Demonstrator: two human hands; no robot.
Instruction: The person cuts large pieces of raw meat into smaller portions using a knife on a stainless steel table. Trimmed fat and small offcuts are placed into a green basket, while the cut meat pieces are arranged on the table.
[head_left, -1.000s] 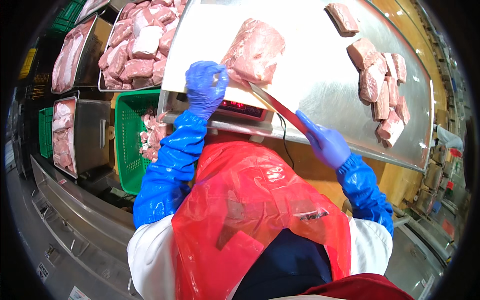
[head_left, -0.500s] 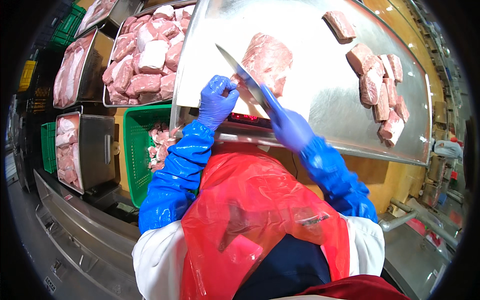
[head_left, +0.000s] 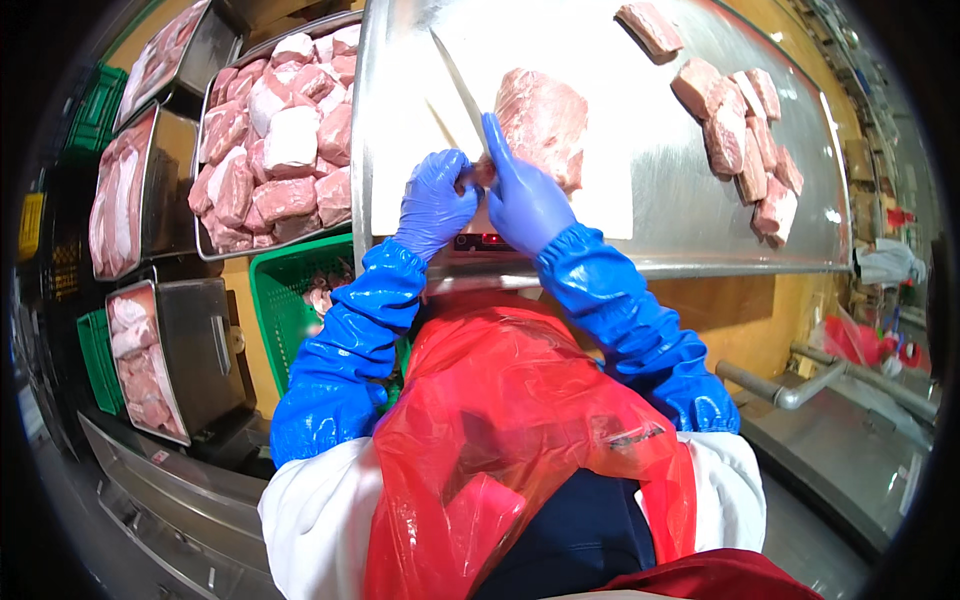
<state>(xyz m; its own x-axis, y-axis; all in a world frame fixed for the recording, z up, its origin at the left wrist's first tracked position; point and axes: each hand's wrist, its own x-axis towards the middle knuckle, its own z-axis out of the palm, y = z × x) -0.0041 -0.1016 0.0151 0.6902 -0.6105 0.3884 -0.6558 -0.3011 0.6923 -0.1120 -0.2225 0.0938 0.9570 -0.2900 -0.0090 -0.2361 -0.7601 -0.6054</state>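
Note:
My right hand [head_left: 525,200] is closed round the handle of a knife [head_left: 458,82], index finger stretched along the blade. The blade points away from me and a little left, over the white cutting board [head_left: 400,110]. Close against it on the left, my left hand [head_left: 433,200] is closed, its fingertips pinching a small scrap of pink meat [head_left: 484,172]. My right hand partly hides that scrap. A large raw piece of meat [head_left: 543,128] lies on the board just beyond and right of my right hand, apart from the blade.
Several cut meat pieces [head_left: 755,170] lie on the metal table [head_left: 680,225] at the right. Left of the board stands a metal tray [head_left: 207,240] heaped with meat. A green basket [head_left: 275,300] holds scraps below it. More metal trays [head_left: 190,330] stand farther left.
My right hand has swung the knife leftward, off the front of the large piece, so its blade points farther away from me. Both hands now meet. The view has shifted slightly.

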